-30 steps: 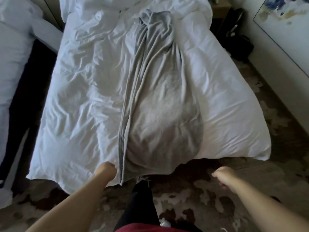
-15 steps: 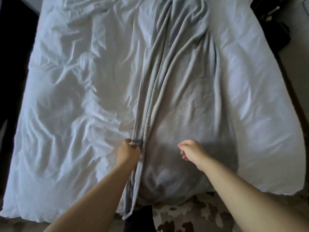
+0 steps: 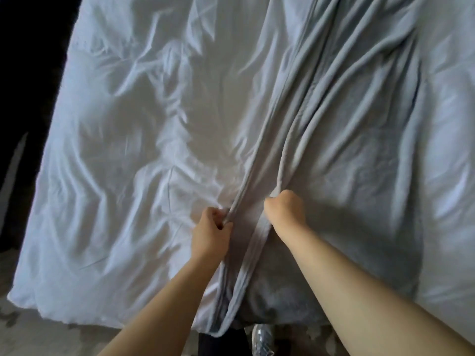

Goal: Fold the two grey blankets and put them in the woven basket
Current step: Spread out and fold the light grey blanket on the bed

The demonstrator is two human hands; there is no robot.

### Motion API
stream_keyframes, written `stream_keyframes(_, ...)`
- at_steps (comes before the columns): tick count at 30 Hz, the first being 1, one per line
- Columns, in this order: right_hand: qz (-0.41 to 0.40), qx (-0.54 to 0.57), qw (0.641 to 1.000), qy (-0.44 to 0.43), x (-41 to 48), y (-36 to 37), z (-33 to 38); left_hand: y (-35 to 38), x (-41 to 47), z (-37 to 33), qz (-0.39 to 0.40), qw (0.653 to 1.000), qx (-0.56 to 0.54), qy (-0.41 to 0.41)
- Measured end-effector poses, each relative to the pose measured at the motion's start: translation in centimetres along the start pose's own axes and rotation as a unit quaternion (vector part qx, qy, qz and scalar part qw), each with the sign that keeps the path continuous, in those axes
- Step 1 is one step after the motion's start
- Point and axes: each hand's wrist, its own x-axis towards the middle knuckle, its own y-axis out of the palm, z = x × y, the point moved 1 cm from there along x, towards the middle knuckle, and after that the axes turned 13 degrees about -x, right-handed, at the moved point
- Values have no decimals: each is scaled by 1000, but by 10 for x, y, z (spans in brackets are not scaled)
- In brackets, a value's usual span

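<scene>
The blanket (image 3: pixel 359 176) is plain light grey, without any pattern. The duvet (image 3: pixel 128 176) is plain white. The carpet (image 3: pixel 51 337) is beige with dark blotches. The shoe (image 3: pixel 261 337) looks silver-grey, the trouser leg (image 3: pixel 221 345) black.

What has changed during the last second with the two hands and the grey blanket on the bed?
Both hands reached forward onto the grey blanket. The left hand took hold of its long left edge first. The right hand, which hung free half a second ago, now grips the neighbouring fold. The blanket stayed stretched lengthwise on the white duvet.
</scene>
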Motion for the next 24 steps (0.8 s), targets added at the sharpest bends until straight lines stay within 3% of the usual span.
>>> stream_keyframes(3, -74, 127, 988, -55, -16, -1, 15, 2, -5, -4, -10, 999, 28, 20)
stream_keyframes(4, -37, 166, 981, -92, -21, 4, 19, 3, -6, -7, -4, 999, 49, 21)
stream_keyframes(6, 143, 229, 953, -138, -28, 16, 25, 4, -7, -10, 17, 999, 35, 4)
stream_keyframes(7, 228, 258, 930, -127, -29, 19, 22, 5, -7, -11, 28, 1000, 8, -10)
stream_keyframes(9, 291, 313, 899, -91, -22, 18, 12, 5, -8, -15, 33, 998, -25, -52)
stream_keyframes(15, 152, 258, 950, -86, 26, -13, -65, 19, -9, -32, 58, 996, 50, -47)
stream_keyframes(19, 75, 224, 972, -4, 69, -43, -152, 44, -4, -51, 44, 988, 147, -19)
stream_keyframes(24, -112, 76, 984, 120, 122, -91, -245, 72, 19, -71, -14, 979, 203, -32)
